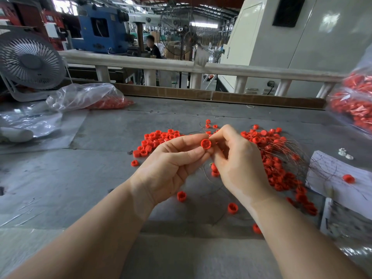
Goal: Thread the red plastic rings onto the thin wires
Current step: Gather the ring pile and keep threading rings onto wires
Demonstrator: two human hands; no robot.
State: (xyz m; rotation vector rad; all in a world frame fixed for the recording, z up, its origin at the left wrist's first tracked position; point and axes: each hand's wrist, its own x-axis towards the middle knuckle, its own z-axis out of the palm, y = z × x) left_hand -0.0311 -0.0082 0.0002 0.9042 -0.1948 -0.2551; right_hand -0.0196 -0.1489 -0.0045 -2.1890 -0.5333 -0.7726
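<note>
My left hand [173, 164] pinches a red plastic ring [205, 143] between thumb and forefinger, above the table's middle. My right hand [237, 160] is right beside it, fingers curled, pinching a thin wire [203, 170] that trails down below both hands. A loose pile of unthreaded red rings [159, 140] lies behind the left hand. To the right, a larger heap of rings on wires [277, 158] spreads over the table, its thin wires fanning outward.
The grey table [100, 178] carries stray rings near my wrists. Bags of red rings sit at far left [90, 97] and far right [354, 105]. A white fan [30, 61] stands back left. Paper sheets [338, 178] lie on the right. A railing [161, 65] bounds the back.
</note>
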